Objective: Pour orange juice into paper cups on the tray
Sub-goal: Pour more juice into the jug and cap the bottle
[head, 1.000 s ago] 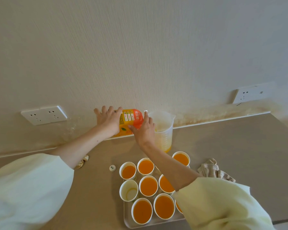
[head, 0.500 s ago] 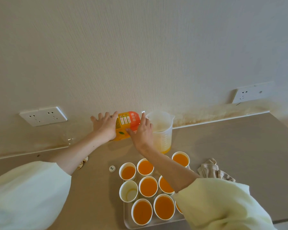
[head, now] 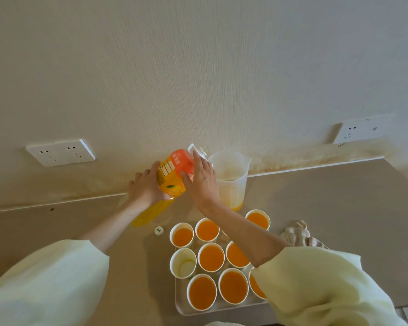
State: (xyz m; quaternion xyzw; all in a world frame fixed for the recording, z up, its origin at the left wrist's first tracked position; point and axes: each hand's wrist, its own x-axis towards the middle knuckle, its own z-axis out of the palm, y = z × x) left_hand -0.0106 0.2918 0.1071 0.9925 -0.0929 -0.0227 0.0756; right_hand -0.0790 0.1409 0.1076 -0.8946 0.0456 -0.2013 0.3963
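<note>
Orange juice bottle [head: 172,171] leans neck-first toward the jug [head: 232,182]; left hand [head: 144,189] grips its lower body and right hand [head: 203,182] clasps its neck end, probably steadying a refill.

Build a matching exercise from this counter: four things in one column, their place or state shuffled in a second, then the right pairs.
1. juice bottle
2. bottle cap
3. cloth
4. unfilled cup

A. lies on the counter, left of the tray
B. tilted, gripped by left hand and right hand
C. on the tray, without orange juice
D. crumpled, right of the tray

Pairs: 1-B, 2-A, 3-D, 4-C
</note>
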